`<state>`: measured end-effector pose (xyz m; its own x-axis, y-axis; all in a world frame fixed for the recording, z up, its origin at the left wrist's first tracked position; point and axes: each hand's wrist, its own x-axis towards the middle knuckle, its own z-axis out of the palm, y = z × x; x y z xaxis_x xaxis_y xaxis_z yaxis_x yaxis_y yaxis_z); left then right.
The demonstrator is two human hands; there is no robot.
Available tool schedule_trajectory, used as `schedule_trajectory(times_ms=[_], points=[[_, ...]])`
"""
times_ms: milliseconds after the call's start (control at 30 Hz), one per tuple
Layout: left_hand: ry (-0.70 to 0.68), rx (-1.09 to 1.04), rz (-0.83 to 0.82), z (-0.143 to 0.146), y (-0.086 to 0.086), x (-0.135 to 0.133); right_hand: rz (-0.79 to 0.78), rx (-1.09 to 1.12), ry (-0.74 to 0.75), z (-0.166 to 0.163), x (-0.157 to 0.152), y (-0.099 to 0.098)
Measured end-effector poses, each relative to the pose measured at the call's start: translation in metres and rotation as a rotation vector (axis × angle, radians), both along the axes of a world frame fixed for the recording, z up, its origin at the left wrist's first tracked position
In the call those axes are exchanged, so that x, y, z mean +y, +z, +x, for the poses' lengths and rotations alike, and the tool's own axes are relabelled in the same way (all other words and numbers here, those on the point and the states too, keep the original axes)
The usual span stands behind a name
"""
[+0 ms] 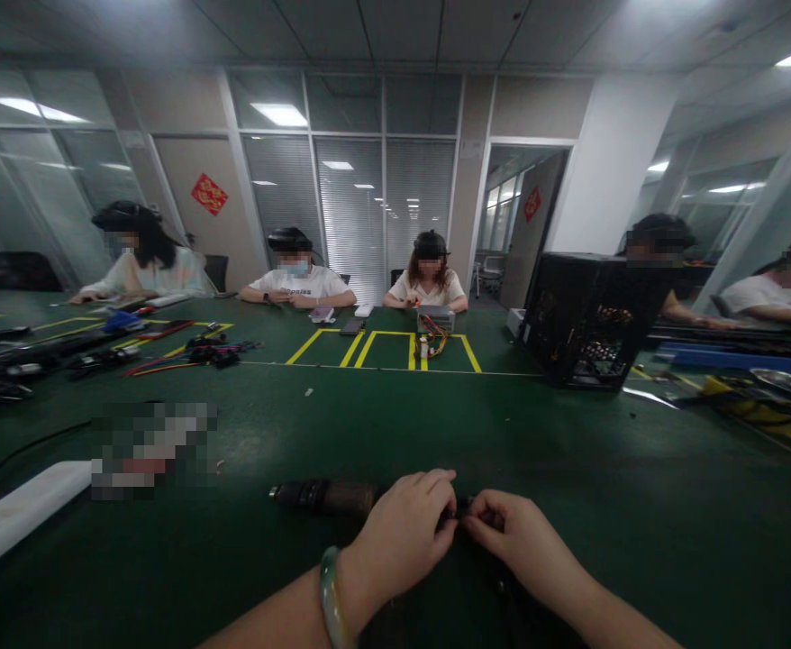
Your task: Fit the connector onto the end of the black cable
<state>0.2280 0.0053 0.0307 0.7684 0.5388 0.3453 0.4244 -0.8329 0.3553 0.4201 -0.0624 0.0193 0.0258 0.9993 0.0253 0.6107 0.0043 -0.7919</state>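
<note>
On the green tabletop in front of me lies a dark cylindrical tool (341,496), its silver tip pointing left. My left hand (409,523), with a green bangle (330,595) on its wrist, lies over the tool's right end. Its fingers are curled and closed around something dark. My right hand (521,532) is close beside it, thumb and fingers pinched together at a small dark piece (464,505) between the two hands. What exactly the fingers hold is mostly hidden by them. Below the hands the area is dark and hard to read.
A black computer case (588,320) stands at the right. Cables (216,347) lie at the left, and a long white object (23,505) is nearer. A power supply (436,317) with wires sits across the table by seated co-workers (294,275). Yellow tape (386,334) marks the table.
</note>
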Motion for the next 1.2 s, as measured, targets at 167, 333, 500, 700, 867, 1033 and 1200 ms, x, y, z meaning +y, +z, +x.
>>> schedule_trajectory(times_ms=[167,333,500,700,867,1033,1200], points=[[-0.02,-0.018,-0.006,0.001,-0.002,0.002,-0.005,0.016,0.004,-0.001,0.0,0.004],[0.009,-0.024,-0.034,-0.001,0.0,0.001,-0.019,0.025,-0.001,0.001,0.001,0.0],[-0.001,-0.016,-0.026,-0.001,0.0,0.0,-0.015,0.017,-0.004,0.0,0.001,0.0],[-0.019,-0.019,-0.015,0.001,-0.002,0.002,-0.01,-0.009,-0.001,-0.001,0.0,0.004],[-0.015,0.001,0.002,0.001,-0.003,0.003,-0.025,-0.027,-0.029,-0.006,0.002,0.0],[-0.025,-0.003,0.032,0.0,-0.003,0.0,0.073,-0.186,-0.099,-0.014,0.002,-0.002],[-0.009,0.008,0.083,-0.002,0.0,-0.005,0.223,-0.315,-0.127,-0.021,-0.004,0.003]])
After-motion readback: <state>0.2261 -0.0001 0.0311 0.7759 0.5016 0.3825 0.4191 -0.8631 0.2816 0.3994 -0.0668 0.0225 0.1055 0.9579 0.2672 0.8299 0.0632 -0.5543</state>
